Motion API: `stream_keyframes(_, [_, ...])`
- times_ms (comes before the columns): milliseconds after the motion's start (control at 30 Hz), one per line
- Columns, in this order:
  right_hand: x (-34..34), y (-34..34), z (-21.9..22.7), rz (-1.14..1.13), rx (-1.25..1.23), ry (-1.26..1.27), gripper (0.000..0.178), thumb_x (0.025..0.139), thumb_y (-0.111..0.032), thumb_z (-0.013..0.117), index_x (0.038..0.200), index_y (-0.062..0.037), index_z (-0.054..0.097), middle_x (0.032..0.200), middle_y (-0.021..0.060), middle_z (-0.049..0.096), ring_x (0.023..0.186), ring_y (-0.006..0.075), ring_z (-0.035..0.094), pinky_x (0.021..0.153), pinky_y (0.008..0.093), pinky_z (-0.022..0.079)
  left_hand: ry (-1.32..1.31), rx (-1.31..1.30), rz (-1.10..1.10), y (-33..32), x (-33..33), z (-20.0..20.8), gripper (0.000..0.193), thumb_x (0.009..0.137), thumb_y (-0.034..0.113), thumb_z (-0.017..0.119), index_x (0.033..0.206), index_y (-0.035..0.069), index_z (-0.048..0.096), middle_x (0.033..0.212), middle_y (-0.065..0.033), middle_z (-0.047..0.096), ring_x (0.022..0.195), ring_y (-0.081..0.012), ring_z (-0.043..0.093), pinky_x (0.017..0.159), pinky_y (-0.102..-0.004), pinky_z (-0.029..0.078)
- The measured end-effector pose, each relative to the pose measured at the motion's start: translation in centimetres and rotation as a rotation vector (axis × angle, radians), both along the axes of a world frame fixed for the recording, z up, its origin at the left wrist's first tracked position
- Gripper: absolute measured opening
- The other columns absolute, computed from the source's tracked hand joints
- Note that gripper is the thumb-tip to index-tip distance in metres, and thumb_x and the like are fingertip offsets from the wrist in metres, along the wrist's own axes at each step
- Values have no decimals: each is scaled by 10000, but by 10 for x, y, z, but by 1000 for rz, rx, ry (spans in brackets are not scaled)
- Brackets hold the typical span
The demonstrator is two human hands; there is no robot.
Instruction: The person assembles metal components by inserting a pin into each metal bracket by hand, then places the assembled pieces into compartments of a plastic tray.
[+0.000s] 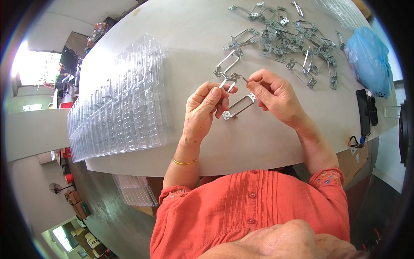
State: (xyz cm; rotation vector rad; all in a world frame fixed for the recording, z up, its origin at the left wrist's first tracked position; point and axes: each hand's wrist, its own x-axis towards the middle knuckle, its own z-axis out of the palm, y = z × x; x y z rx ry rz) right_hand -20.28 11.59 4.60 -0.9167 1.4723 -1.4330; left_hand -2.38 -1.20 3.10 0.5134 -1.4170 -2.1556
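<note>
Close over the white table, my left hand pinches a small metal bracket frame with bright, narrow strips between thumb and fingers. My right hand is closed on a thin metal piece, whose tip points toward that frame; the rest of it is hidden by my fingers. Below and between both hands, a rectangular metal frame with long rods and end plates rests on the table. Just beyond my left fingers lies another such frame.
A pile of metal frames spreads across the far right of the white table. Stacked clear plastic trays stand at left. On the right are a blue plastic bag and a black phone.
</note>
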Motion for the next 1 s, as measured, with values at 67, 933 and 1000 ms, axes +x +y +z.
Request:
stream_keyframes(67, [2,0,-1,23,21,6,137,1026,-189,599,995,-58,621,686,-61,514,606,28,471,533,207,394,2,-27,-2,1,0,-1,251,1058,192,522,1037,-20,655,1038,-117,699,700,-62,511,564,-199,408])
stream_keyframes(933, [-13,-1,-2,119,97,-167,198,1048,-239,535,986,-57,585,725,-17,582,615,70,533,557,226,442,-138,-374,-166,6,2,-2,145,1009,92,581,957,-1,679,1002,-61,684,779,-68,547,654,-228,428])
stream_keyframes(1000, [-14,-2,-2,38,108,-85,200,1044,-246,546,964,-66,582,712,-19,581,606,63,530,540,220,434,-91,-457,-284,3,3,1,171,1016,96,563,960,-14,682,966,-57,678,762,-69,537,652,-234,428])
